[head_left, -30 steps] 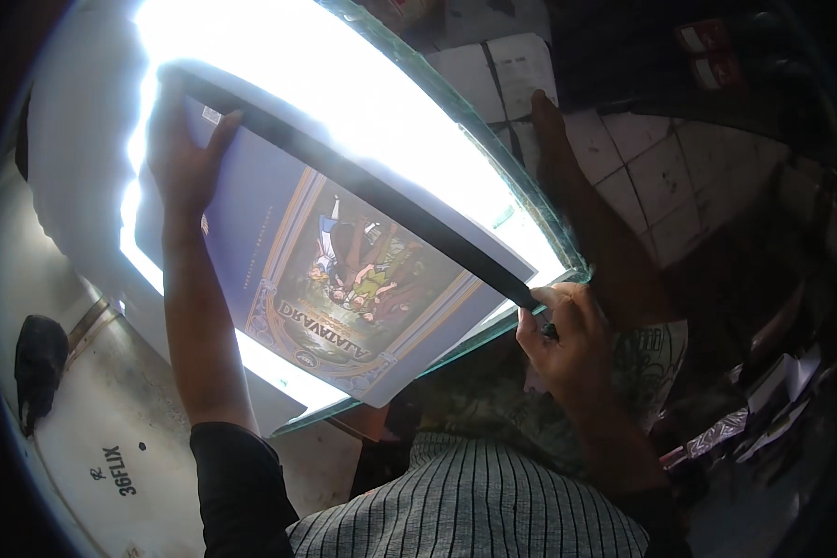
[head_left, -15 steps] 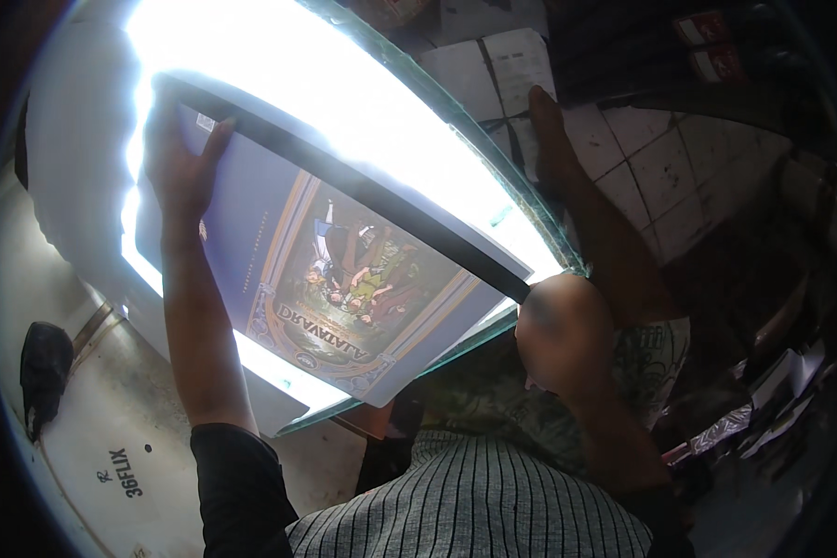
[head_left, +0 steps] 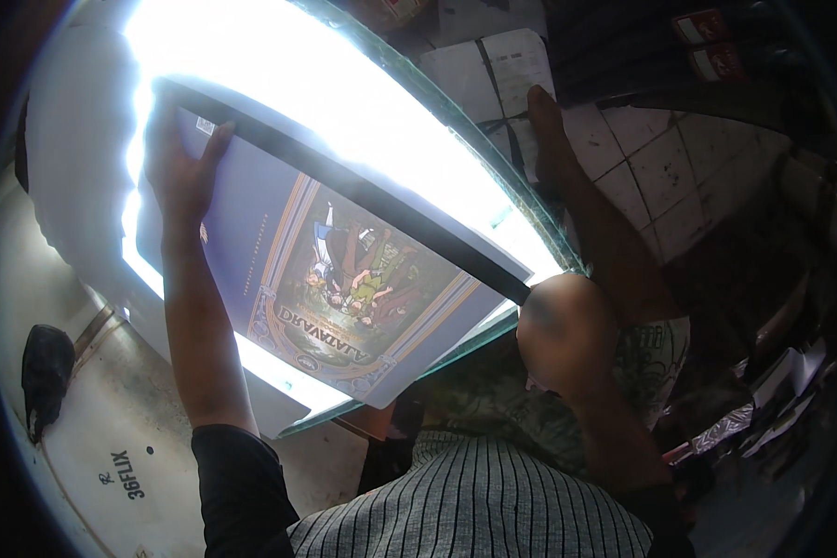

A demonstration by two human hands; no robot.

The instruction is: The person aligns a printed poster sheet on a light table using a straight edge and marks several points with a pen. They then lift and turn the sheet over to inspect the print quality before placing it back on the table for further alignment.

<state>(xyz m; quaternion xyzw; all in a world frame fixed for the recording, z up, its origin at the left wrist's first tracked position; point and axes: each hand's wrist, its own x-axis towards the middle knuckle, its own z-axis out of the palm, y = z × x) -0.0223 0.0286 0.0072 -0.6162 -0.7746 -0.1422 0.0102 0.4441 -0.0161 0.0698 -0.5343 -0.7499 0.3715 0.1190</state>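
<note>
A purple-blue printed sheet (head_left: 237,205) with a framed cartoon picture lies upside down to me on a brightly lit glass panel (head_left: 363,102). Along its far side runs a long dark straight strip (head_left: 344,188), much like a ruler. My left hand (head_left: 179,172) grips the strip near its upper left end, thumb on its near edge; glare washes out the fingers. At the strip's lower right end, my right hand (head_left: 567,335) is closed. A blurred patch covers its fingers, so what they hold cannot be made out.
Green glass edges (head_left: 456,116) border the panel. My bare foot (head_left: 546,107) rests beyond it by white wrapped packs (head_left: 516,65). A dark pouch-like object (head_left: 46,377) lies at left on a pale surface (head_left: 149,502). Paper scraps (head_left: 795,381) pile up at right.
</note>
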